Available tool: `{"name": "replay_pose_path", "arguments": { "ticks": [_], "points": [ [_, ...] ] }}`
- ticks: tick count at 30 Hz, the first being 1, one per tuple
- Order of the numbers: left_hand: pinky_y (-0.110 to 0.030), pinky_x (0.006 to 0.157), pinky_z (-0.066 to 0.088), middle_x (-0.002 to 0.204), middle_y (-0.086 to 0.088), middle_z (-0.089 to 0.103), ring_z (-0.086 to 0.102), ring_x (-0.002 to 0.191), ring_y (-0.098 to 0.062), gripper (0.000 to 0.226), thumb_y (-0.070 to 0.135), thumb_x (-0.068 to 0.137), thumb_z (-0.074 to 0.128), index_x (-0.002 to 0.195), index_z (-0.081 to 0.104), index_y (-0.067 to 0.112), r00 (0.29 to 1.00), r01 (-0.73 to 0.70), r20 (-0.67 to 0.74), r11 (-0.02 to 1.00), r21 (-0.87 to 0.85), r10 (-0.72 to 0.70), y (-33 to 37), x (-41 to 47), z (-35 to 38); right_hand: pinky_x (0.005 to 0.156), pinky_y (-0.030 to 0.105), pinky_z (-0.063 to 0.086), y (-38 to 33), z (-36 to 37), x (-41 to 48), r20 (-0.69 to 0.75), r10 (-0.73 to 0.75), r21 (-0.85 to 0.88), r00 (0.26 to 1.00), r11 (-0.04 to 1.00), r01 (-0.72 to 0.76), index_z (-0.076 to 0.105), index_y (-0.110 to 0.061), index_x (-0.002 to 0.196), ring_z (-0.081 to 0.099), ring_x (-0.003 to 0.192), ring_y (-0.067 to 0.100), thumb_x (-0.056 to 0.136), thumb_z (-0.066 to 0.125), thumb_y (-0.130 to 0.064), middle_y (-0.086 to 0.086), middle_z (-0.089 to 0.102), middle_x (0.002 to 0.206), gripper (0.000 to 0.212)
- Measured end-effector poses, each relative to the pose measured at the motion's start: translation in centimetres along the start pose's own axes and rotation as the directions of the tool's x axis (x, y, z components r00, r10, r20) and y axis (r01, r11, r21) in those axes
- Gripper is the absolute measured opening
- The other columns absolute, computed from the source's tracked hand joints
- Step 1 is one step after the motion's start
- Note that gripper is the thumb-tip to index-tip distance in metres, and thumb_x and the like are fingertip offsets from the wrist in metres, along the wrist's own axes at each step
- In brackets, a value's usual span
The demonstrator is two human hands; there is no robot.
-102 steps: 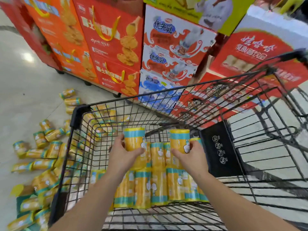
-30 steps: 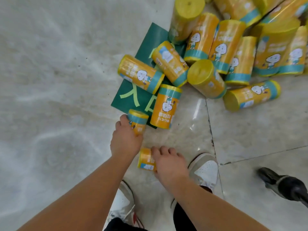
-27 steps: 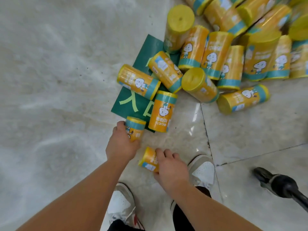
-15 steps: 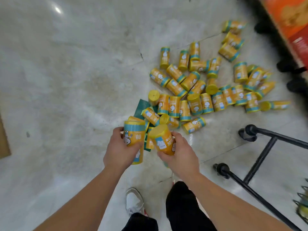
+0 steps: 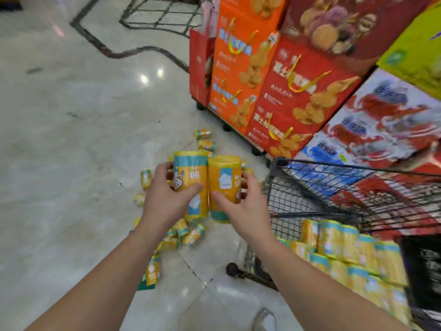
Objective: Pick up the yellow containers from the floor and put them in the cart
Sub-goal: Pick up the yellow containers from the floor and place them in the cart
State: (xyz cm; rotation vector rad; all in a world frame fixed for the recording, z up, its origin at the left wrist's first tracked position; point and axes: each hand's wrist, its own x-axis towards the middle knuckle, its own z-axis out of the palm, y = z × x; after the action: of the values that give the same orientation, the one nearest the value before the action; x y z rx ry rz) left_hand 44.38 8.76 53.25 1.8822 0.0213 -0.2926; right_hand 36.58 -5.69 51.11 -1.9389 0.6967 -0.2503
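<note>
My left hand [image 5: 165, 198] grips an upright yellow container with a teal band [image 5: 191, 177]. My right hand [image 5: 244, 206] grips a second yellow container [image 5: 224, 180] right beside it, the two touching. Both are held in the air above the floor, left of the black wire cart [image 5: 281, 187]. Several yellow containers stand packed in the cart [image 5: 346, 249]. Many more yellow containers lie scattered on the floor [image 5: 188, 231] below and behind my hands.
Stacked red and orange gift boxes [image 5: 274, 87] rise behind the cart, with red and blue cartons [image 5: 372, 130] to the right. A green floor sign [image 5: 145, 286] lies under some containers. A cart wheel [image 5: 231, 268] sits near my right arm. Pale marble floor spreads left.
I have stood up with one container in each hand and turned right. The floor pile has dropped below my hands, and the cart with its stacked containers has come into view.
</note>
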Motion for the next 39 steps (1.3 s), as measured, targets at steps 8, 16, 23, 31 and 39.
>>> {"name": "replay_pose_path", "arguments": {
  "ticks": [8, 16, 23, 31, 39],
  "points": [
    [-0.008, 0.061, 0.047, 0.093, 0.023, 0.058, 0.057, 0.074, 0.012, 0.055, 0.028, 0.074, 0.081, 0.116, 0.047, 0.032, 0.965, -0.086, 0.257, 0.991, 0.101, 0.058, 6.3, -3.0, 23.1, 0.083, 0.033, 0.052, 9.6, -20.7, 5.4, -0.216, 0.141, -0.088, 0.966, 0.983, -0.163, 0.052, -0.035, 0.124, 0.056, 0.089, -0.004, 0.065, 0.076, -0.057, -0.014, 0.055, 0.109, 0.067],
    [-0.027, 0.068, 0.047, 0.087, 0.026, 0.048, 0.054, 0.076, 0.004, 0.065, 0.032, 0.075, 0.079, 0.129, 0.044, 0.022, 0.919, 0.013, 0.365, 0.934, 0.358, -0.153, -2.0, -2.6, 37.2, 0.072, 0.031, 0.049, 23.5, -24.1, 8.3, -0.222, 0.433, -0.276, 0.874, 0.832, -0.482, 0.051, -0.039, 0.106, 0.060, 0.095, 0.012, 0.063, 0.066, -0.071, -0.015, 0.058, 0.102, 0.056],
    [-0.015, 0.056, 0.033, 0.082, 0.019, 0.046, 0.053, 0.076, -0.002, 0.064, 0.025, 0.076, 0.080, 0.129, 0.046, 0.013, 0.918, 0.072, 0.297, 0.847, 0.526, -0.263, -10.3, -0.2, 38.9, 0.070, 0.032, 0.048, 29.8, -17.8, 10.2, -0.140, 0.531, -0.500, 0.836, 0.691, -0.522, 0.059, -0.022, 0.108, 0.065, 0.098, 0.021, 0.073, 0.063, -0.068, -0.003, 0.063, 0.106, 0.058],
    [-0.028, 0.074, 0.043, 0.117, -0.011, 0.062, 0.062, 0.102, -0.027, 0.068, 0.026, 0.075, 0.080, 0.130, 0.043, 0.011, 0.860, 0.126, 0.314, 0.763, 0.634, -0.403, -14.8, 1.8, 39.3, 0.076, 0.035, 0.050, 31.6, -15.0, 11.1, -0.031, 0.591, -0.647, 0.806, 0.603, -0.467, 0.054, -0.014, 0.117, 0.066, 0.105, 0.028, 0.083, 0.065, -0.053, 0.006, 0.064, 0.115, 0.052],
    [-0.025, 0.064, 0.037, 0.100, -0.001, 0.057, 0.053, 0.083, -0.017, 0.049, 0.028, 0.084, 0.071, 0.123, 0.047, 0.013, 0.823, 0.149, 0.350, 0.765, 0.626, -0.447, -11.8, 1.1, 38.3, 0.066, 0.031, 0.041, 30.2, -16.2, 10.6, -0.002, 0.554, -0.673, 0.833, 0.615, -0.410, 0.054, -0.016, 0.111, 0.065, 0.099, 0.026, 0.087, 0.059, -0.046, 0.002, 0.065, 0.108, 0.038]
  ]
}}
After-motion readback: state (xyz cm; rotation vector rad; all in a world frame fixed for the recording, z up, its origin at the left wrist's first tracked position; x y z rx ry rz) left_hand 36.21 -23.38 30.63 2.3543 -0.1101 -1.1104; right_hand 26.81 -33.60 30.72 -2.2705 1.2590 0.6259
